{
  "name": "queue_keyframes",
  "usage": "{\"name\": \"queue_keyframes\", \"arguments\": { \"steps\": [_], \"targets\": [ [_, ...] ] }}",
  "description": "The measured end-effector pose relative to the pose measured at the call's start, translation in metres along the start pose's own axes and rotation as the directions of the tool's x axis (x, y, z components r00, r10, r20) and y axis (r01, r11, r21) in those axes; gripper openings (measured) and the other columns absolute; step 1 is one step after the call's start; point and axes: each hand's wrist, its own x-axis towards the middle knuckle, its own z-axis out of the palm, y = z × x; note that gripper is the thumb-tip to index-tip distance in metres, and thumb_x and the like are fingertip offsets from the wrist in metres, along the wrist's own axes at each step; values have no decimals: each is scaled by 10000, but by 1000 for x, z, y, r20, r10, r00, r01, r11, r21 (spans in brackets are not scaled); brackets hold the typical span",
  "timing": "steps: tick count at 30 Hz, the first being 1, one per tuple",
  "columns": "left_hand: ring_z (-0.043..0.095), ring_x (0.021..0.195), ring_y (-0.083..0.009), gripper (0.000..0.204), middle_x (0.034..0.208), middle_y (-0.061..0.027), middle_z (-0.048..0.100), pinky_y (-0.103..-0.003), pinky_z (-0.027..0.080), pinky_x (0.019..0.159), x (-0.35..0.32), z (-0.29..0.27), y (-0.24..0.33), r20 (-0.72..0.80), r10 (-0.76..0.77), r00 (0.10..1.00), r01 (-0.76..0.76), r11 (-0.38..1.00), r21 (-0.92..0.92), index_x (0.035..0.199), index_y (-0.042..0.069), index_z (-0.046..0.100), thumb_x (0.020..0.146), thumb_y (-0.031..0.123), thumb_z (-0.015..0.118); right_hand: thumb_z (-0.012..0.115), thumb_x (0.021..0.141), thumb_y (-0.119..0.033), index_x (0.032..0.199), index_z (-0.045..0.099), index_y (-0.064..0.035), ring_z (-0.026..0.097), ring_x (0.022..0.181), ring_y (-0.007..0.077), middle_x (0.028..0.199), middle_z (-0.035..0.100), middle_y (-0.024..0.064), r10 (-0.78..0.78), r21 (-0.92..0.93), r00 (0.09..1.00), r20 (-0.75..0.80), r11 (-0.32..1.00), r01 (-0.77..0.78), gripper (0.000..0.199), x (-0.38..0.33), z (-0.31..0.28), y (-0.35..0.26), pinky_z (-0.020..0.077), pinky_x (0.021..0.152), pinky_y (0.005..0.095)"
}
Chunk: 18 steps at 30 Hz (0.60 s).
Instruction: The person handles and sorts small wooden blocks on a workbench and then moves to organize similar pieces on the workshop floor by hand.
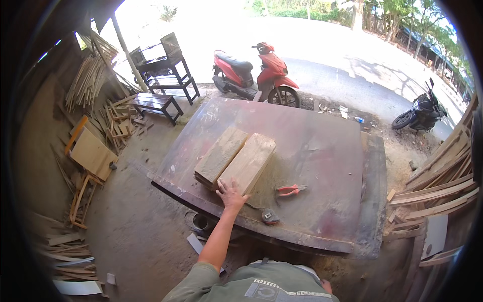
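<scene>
Two stacks of wooden boards lie side by side on the worn worktable (pixel 312 146): a left stack (pixel 221 153) and a paler right stack (pixel 254 158). My left hand (pixel 232 195) rests on the near end of the right stack, its fingers spread and not wrapped round anything. Right of the boards lie red-handled pliers (pixel 289 190). Close to the table's near edge sits a tape measure (pixel 270 216). Of my right arm, only a small patch of skin shows beside my shirt at the bottom; the fingers are hidden.
Wood strips (pixel 437 199) are piled at the right, with more scraps (pixel 73 256) at the left. A dark bench (pixel 156 102) stands beyond the table's left side. A red scooter (pixel 254 75) is parked behind the table, and a black motorbike (pixel 421 111) stands farther right.
</scene>
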Motion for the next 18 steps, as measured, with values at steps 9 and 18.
{"name": "queue_keyframes", "arguments": {
  "steps": [9, 18],
  "targets": [
    [674, 921, -270, 364, 985, -123, 715, -552, 391, 970, 24, -10, -41, -383, 486, 786, -451, 874, 182, 1013, 107, 707, 783, 378, 786, 640, 923, -309, 1260, 644, 33, 635, 1183, 418, 1213, 674, 294, -273, -259, 962, 1, 929, 264, 480, -66, -39, -121, 519, 967, 484],
    [532, 603, -68, 404, 592, -19, 609, -329, 410, 558, 16, -162, 5, -163, 304, 939, -322, 605, -728, 800, -38, 740, 910, 351, 731, 826, 817, -369, 1387, 580, -28, 556, 1264, 425, 1352, 591, 242, -782, -467, 573, -246, 614, 637, 709, -157, -132, -331, 456, 1080, 485]
  ]
}}
